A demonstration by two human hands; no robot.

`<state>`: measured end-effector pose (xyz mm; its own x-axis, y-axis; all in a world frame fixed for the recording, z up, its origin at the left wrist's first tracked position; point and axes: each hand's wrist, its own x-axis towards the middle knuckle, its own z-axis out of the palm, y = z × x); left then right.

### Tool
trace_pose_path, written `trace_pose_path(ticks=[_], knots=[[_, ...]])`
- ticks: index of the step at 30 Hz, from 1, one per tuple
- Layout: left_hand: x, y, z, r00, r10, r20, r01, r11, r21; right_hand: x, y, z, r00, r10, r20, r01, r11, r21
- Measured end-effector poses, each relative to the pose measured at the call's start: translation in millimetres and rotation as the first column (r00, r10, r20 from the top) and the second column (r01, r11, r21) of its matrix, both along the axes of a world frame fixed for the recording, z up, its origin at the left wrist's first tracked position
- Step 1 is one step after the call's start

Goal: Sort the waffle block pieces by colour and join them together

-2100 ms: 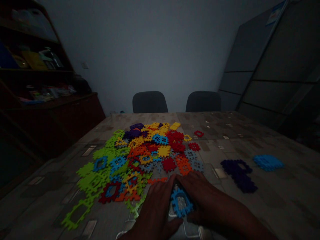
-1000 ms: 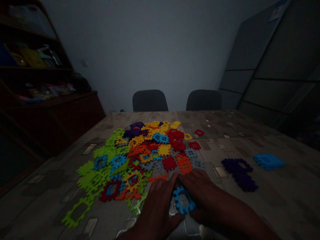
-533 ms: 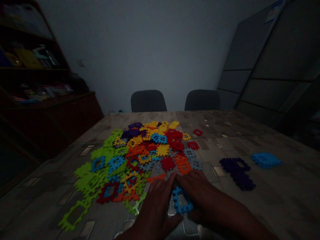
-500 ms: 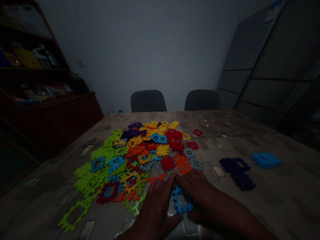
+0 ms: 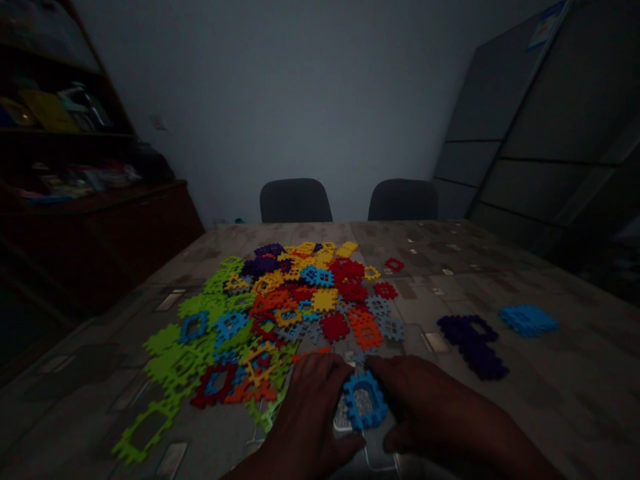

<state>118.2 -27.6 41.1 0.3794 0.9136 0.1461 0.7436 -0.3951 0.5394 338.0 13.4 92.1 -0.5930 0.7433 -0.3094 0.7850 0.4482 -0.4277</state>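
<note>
Between my hands, close to the near side of the table, lies a blue toothed building piece (image 5: 366,401) with an arched opening through its middle. My left hand (image 5: 317,400) curves along its left edge, fingers bent and thumb below. From the other side my right hand (image 5: 417,400) closes against its right edge, its fingertips near the top corner. Whether more pieces lie under the blue one I cannot tell. Just beyond my fingers spreads a heap of interlocking plastic pieces, with a red square (image 5: 335,327) and an orange window piece (image 5: 369,335) closest.
Light green pieces (image 5: 173,363) cover the heap's left side. Dark purple pieces (image 5: 473,343) and light blue pieces (image 5: 529,319) sit apart on the right. Two chairs (image 5: 296,200) stand behind the patterned table (image 5: 435,253). Dark shelves (image 5: 95,193) are at the left.
My fingertips have parted from each other above the blue piece, so more of it shows. The right hand has shifted slightly right. The heap and the separate pieces stay put.
</note>
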Motion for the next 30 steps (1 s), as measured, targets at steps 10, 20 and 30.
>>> trace_pose_path(ticks=[10, 20, 30], knots=[[5.5, 1.9, 0.2, 0.999, 0.028, 0.023, -0.028, 1.000, -0.013, -12.6, 0.5, -1.4, 0.997, 0.026, 0.067, -0.030, 0.998, 0.055], [-0.3, 5.8, -18.9, 0.994, -0.055, 0.090, 0.021, 0.942, 0.336, -18.8, 0.0, 4.2, 0.991, 0.102, 0.086, -0.113, 0.985, 0.133], [37.4, 41.6, 35.6, 0.991, -0.132, -0.031, 0.133, 0.905, 0.404, 34.9, 8.7, 42.0, 0.999, 0.030, -0.046, -0.019, 0.973, 0.230]])
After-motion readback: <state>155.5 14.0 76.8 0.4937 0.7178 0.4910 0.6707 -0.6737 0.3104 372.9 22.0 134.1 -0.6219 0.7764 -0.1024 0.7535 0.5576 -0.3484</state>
